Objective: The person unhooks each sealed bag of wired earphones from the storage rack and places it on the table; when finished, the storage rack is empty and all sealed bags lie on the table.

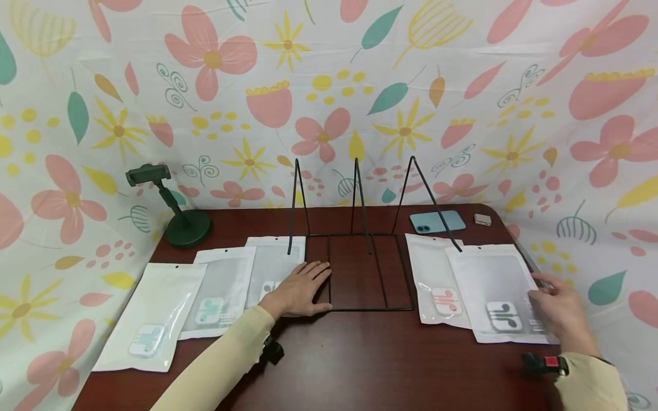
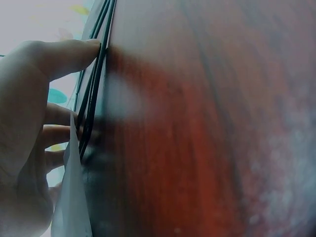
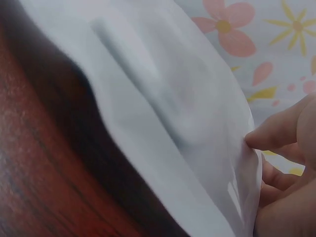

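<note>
My right hand [image 1: 560,308] pinches the right edge of a white zip pouch [image 1: 485,279], thumb on top. The pouch has a small picture of white earphones on its front. In the right wrist view the edge of this pouch [image 3: 207,133] is between thumb and fingers [image 3: 276,129]. With spread fingers, my left hand [image 1: 300,290] rests at the left side of a black wire rack [image 1: 370,310], its thumb touching the front wire. Three upright wire dividers stand on the rack. Part of another pouch [image 1: 272,262] lies under the left hand.
Two more pouches [image 1: 172,291] [image 1: 226,279] lie overlapping on the left. Another pouch [image 1: 424,268] is right of the rack. Behind stand a green phone stand [image 1: 188,228], a light blue phone [image 1: 442,221] and a small white item [image 1: 482,220]. A flowered cloth surrounds the brown table [image 1: 360,365].
</note>
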The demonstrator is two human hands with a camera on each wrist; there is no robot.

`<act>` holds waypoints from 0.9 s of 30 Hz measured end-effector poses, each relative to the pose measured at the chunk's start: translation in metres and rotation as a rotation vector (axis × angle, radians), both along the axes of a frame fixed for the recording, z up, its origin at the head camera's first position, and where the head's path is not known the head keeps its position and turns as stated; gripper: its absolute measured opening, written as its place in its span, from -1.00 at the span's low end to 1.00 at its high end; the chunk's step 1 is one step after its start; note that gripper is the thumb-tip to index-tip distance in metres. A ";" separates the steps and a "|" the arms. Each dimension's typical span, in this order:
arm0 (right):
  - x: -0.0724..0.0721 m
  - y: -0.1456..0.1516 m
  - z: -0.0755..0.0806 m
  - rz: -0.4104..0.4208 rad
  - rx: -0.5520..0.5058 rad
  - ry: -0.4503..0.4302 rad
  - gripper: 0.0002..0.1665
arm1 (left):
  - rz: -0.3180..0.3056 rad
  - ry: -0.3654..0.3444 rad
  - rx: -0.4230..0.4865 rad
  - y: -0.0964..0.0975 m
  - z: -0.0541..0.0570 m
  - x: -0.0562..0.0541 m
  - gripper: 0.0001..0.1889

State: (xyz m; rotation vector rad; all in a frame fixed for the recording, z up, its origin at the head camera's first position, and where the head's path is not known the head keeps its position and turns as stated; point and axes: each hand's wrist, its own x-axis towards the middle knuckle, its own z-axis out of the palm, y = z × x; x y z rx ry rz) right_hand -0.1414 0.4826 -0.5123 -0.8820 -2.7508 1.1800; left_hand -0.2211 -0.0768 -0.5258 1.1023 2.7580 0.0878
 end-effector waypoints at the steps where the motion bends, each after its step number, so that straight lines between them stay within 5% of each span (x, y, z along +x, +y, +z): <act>1: 0.000 0.000 0.000 0.012 0.023 -0.002 -0.31 | 0.001 0.000 0.001 0.000 0.000 0.000 -0.08; 27: -0.002 0.005 -0.004 0.142 0.222 -0.038 -0.42 | -0.003 0.010 0.030 -0.001 -0.002 0.000 -0.08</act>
